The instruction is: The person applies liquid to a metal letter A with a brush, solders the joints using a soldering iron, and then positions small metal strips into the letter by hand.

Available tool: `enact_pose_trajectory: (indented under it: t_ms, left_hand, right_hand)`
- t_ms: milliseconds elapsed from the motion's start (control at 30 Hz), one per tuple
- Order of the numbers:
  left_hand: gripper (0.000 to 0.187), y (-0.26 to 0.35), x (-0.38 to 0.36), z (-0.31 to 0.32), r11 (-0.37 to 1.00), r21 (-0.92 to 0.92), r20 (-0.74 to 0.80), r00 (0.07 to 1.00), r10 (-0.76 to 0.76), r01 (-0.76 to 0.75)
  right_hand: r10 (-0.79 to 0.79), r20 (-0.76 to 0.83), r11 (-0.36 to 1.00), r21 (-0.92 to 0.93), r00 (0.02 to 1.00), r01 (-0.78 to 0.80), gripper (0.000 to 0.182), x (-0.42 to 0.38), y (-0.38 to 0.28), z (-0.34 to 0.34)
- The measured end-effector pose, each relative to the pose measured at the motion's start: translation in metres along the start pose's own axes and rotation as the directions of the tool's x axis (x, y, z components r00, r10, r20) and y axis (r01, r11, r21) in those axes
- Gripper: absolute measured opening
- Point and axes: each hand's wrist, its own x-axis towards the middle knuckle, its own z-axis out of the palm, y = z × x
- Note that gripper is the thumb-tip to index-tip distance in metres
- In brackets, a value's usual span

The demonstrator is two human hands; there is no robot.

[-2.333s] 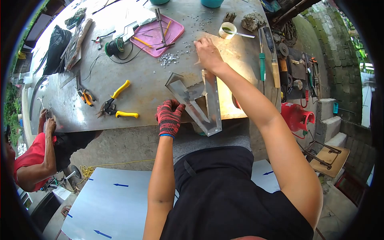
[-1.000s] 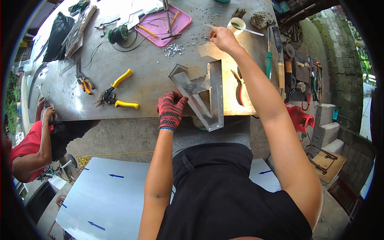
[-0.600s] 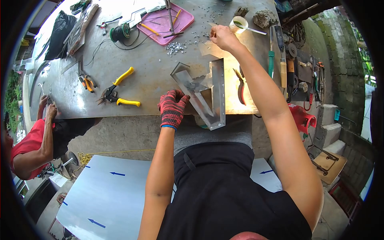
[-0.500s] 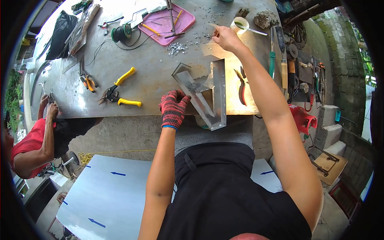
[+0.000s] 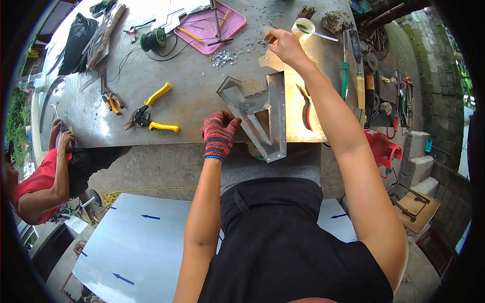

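Note:
My left hand (image 5: pixel 220 134), in a red and black knit glove, is closed at the left edge of a hollow, angular sheet-metal letter form (image 5: pixel 277 113). Its thumb and fingertips pinch at that edge. The form lies on the metal table, its pointed lower end jutting past the front edge. Reaching forward, my bare right hand (image 5: pixel 286 46) has thumb and fingers drawn together over small metal bits. A thin pale shape shows at its fingertips, too small and blurred to name. Just behind it stands a white cup (image 5: pixel 303 29) with a stick across it. Red-handled pliers (image 5: pixel 306 108) lie under my right forearm.
Yellow-handled snips (image 5: pixel 150 112), orange-handled pliers (image 5: pixel 112 103), a wire spool (image 5: pixel 152 40) and a pink tray (image 5: pixel 237 26) lie on the table's left side. Metal clippings (image 5: pixel 223 59) are scattered mid-table. A co-worker in a red shirt (image 5: pixel 38 187) works at the left end.
My right hand has shifted slightly, its fingers now bent lower toward the metal bits. The left hand stays at the form's edge. The whole view has moved a little.

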Motion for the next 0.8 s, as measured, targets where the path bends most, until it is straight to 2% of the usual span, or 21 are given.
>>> enact_pose_trajectory:
  t_ms: [33, 100, 200, 533, 633, 733, 800]
  left_hand:
    - [0.025, 0.0, 0.001, -0.001, 0.999, -0.029, 0.024, 1.0, -0.019, 0.02]
    - [0.025, 0.0, -0.001, 0.0, 1.0, 0.005, 0.003, 1.0, -0.002, 0.002]
    - [0.025, 0.001, -0.002, 0.0, 1.0, 0.029, -0.015, 1.0, 0.013, -0.012]
    - [0.026, 0.004, -0.003, -0.002, 0.999, 0.045, -0.016, 0.999, 0.028, -0.027]
    - [0.03, 0.001, -0.001, -0.001, 0.999, 0.033, 0.047, 0.999, -0.026, 0.025]
    - [0.031, -0.006, 0.001, 0.004, 1.0, -0.017, 0.023, 1.0, -0.018, 0.018]
    - [0.031, -0.002, 0.001, -0.001, 0.999, 0.002, 0.044, 0.998, -0.034, 0.034]
  right_hand:
    - [0.0, 0.001, 1.0, 0.001, 1.0, 0.0, 0.02, 0.002, 0.002, 0.003]
    - [-0.076, 0.031, 0.986, -0.149, 0.997, 0.08, 0.02, 0.006, 0.004, 0.009]
    - [-0.073, 0.059, 0.964, -0.252, 0.996, 0.086, 0.018, 0.009, 0.012, 0.013]
    - [-0.096, 0.087, 0.937, -0.328, 0.992, 0.12, 0.014, 0.006, -0.01, 0.012]
    - [-0.12, 0.07, 0.9, -0.414, 0.99, 0.139, 0.016, 0.01, -0.01, 0.017]
    - [-0.13, 0.096, 0.864, -0.477, 0.987, 0.16, 0.015, 0.015, -0.006, 0.019]
    - [-0.218, 0.086, 0.814, -0.533, 0.972, 0.23, 0.018, 0.014, -0.002, 0.022]
